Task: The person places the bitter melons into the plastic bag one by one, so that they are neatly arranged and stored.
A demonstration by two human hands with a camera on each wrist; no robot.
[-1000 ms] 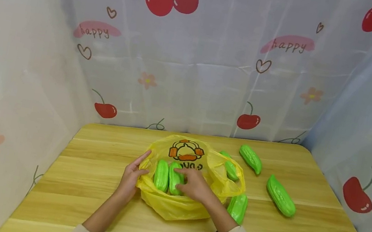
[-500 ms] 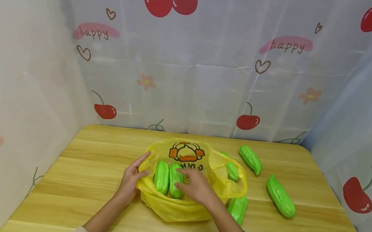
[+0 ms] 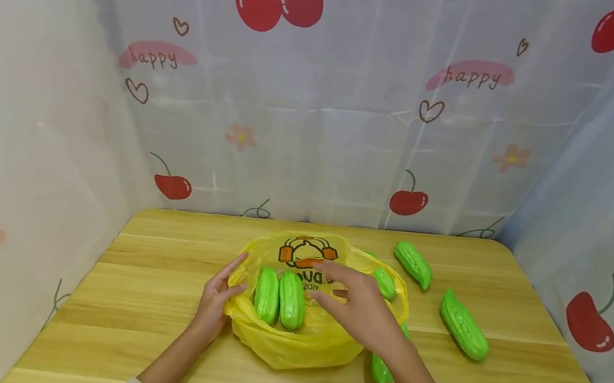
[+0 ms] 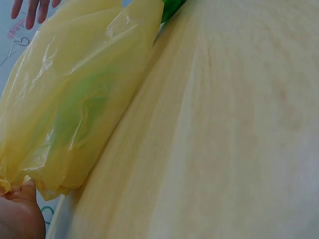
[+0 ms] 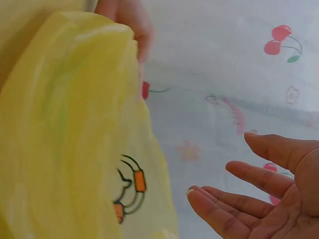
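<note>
An upright yellow plastic bag (image 3: 285,350) with a printed duck stands with its mouth wide on the table. Inside it, two glossy green toy cucumbers (image 3: 292,302) lie side by side. My left hand (image 3: 215,299) holds the bag's left rim, thumb on the inner side and fingers outside; the left wrist view shows the thumb (image 4: 24,199) at the gathered yellow film. Over the right part of the mouth hovers my right hand (image 3: 364,304), fingers spread and nothing in them. The right wrist view also shows this hand (image 5: 264,199) apart from the bag.
Right of the bag lie more toy cucumbers: one at the back (image 3: 413,264), one farther right (image 3: 464,325), one partly behind the bag's handle (image 3: 385,284), and one (image 3: 381,370) partly under my right forearm. A cherry-print curtain (image 3: 320,118) surrounds the wooden table (image 3: 156,274).
My right hand has let go of the right-hand cucumber in the bag, lifted and drawn back to the right, its fingers spreading. My left hand has stayed at the rim.
</note>
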